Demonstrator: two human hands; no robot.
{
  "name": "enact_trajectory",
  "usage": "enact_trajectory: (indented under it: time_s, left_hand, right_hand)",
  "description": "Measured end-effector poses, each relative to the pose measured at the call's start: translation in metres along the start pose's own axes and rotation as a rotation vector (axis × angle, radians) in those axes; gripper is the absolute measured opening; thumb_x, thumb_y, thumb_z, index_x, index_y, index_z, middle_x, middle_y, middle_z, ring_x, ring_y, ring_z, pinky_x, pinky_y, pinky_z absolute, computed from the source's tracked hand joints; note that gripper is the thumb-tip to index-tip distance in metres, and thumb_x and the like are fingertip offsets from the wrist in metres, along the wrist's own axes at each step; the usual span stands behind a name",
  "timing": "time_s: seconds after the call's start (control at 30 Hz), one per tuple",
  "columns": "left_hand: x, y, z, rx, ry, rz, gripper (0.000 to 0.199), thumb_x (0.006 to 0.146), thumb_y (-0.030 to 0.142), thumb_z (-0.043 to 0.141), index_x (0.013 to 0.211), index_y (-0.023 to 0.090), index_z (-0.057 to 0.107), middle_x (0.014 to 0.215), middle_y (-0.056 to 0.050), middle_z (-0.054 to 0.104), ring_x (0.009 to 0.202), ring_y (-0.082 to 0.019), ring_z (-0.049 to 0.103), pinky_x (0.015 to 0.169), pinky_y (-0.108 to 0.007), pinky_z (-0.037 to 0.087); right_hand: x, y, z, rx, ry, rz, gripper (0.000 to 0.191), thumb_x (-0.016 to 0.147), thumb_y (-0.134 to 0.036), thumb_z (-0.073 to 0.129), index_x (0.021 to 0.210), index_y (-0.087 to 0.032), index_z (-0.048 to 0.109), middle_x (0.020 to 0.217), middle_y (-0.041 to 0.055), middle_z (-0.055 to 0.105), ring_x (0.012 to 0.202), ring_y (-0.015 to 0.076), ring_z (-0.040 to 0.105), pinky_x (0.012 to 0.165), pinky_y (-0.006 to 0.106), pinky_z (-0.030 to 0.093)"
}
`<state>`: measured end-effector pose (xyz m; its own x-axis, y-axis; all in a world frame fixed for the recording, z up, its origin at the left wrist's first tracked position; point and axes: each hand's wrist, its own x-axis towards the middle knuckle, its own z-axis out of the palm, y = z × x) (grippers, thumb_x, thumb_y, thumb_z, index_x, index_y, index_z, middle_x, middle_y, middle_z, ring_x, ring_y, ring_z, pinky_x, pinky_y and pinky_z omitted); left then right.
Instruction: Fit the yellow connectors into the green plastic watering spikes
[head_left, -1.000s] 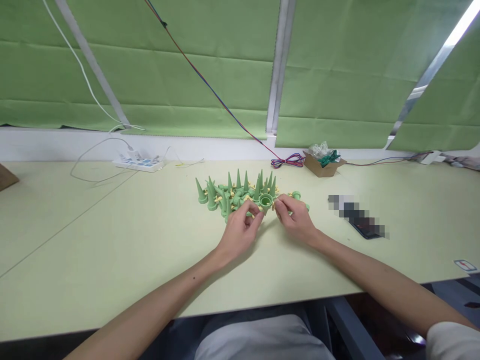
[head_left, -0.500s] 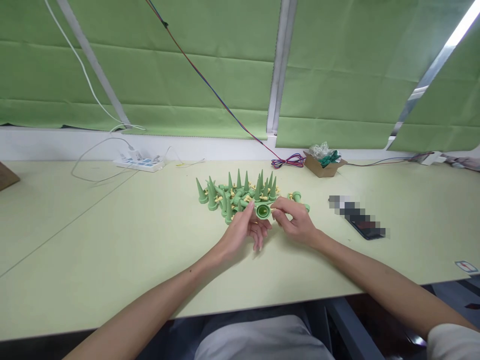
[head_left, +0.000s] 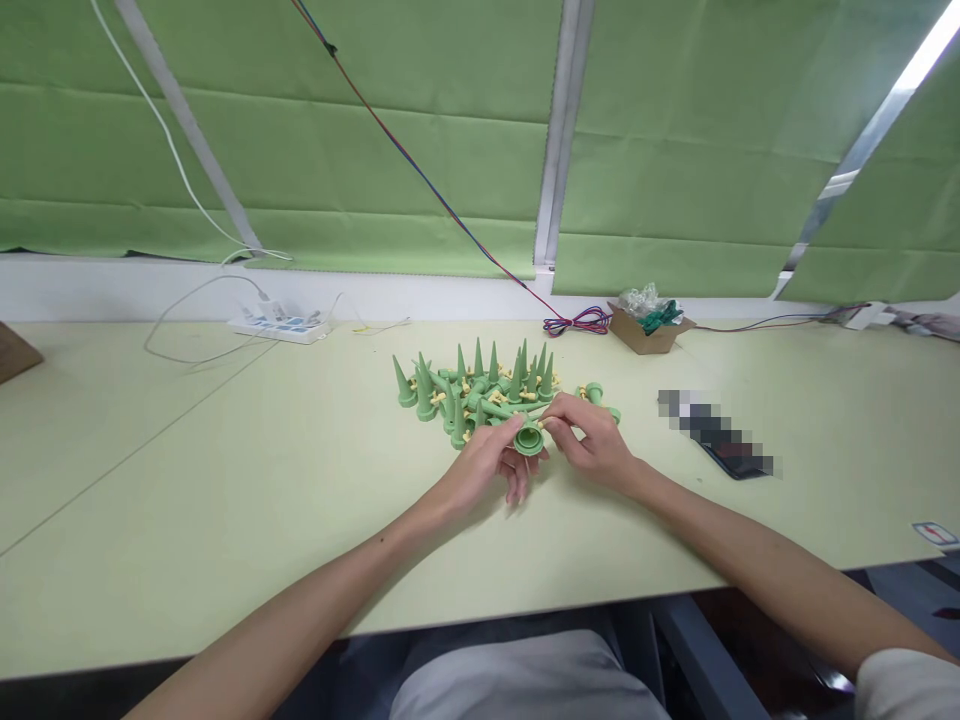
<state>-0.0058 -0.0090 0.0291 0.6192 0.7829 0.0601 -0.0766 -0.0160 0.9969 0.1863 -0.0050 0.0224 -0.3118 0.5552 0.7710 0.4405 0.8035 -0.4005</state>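
Observation:
My left hand is closed around a green plastic plant watering spike, whose round hollow end faces me. At its right side my right hand pinches a small yellow valve with thumb and forefinger. Just behind the hands lies a pile of similar green watering spikes with yellow valves, several standing point up and others on their sides. A few more green pieces lie beyond my right hand. My fingers partly hide the held spike.
A small cardboard box with green and clear material stands at the back, beside a coil of red and blue wire. A blurred phone-like dark object lies right. A power strip sits back left, and brown cardboard at the left edge.
The held spike's open end has dropped slightly and tipped downward, so less of its inside shows. My left hand has shifted a little with it; my right hand stays almost in place.

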Motion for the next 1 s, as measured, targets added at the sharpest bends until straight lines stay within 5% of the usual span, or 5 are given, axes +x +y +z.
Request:
enact_trajectory:
  time_s: [0.2, 0.47, 0.77, 1.0]
  left_hand:
    - [-0.004, 0.004, 0.002, 0.243, 0.045, 0.082, 0.047, 0.095, 0.059, 0.048, 0.072, 0.018, 0.053, 0.052, 0.0, 0.054, 0.046, -0.013, 0.052, 0.051, -0.028, 0.044]
    - [-0.003, 0.002, 0.005, 0.651, 0.219, 0.348, 0.028, 0.091, 0.043, 0.06, 0.088, 0.016, 0.062, 0.079, -0.002, 0.053, 0.061, -0.011, 0.048, 0.053, -0.025, 0.04]
    - [-0.001, -0.01, 0.002, 0.668, 0.257, 0.522, 0.013, 0.09, 0.03, 0.064, 0.094, 0.017, 0.065, 0.104, -0.006, 0.056, 0.052, -0.003, 0.047, 0.048, -0.022, 0.046]
    - [0.002, -0.013, 0.001, 0.708, 0.316, 0.602, 0.013, 0.089, 0.025, 0.067, 0.102, 0.021, 0.069, 0.104, -0.006, 0.057, 0.053, -0.002, 0.049, 0.048, -0.02, 0.047]
  right_hand:
    - [-0.002, -0.001, -0.001, -0.062, 0.007, 0.029, 0.036, 0.105, -0.037, 0.037, 0.072, -0.022, 0.044, 0.061, -0.0001, 0.048, 0.054, 0.0137, 0.041, 0.054, 0.029, 0.033]
    - [-0.001, -0.002, -0.001, -0.088, -0.01, 0.06, 0.042, 0.105, -0.04, 0.034, 0.066, -0.023, 0.034, 0.056, -0.0023, 0.038, 0.05, 0.0133, 0.036, 0.051, 0.028, 0.03]
    - [0.0, 0.0, 0.001, -0.069, -0.034, 0.06, 0.045, 0.105, -0.039, 0.034, 0.064, -0.023, 0.027, 0.053, -0.0042, 0.032, 0.047, 0.0115, 0.029, 0.048, 0.028, 0.025]
    - [0.0, 0.003, 0.001, -0.02, -0.033, 0.067, 0.045, 0.105, -0.039, 0.035, 0.064, -0.023, 0.028, 0.053, -0.0045, 0.031, 0.047, 0.0114, 0.031, 0.048, 0.026, 0.026]
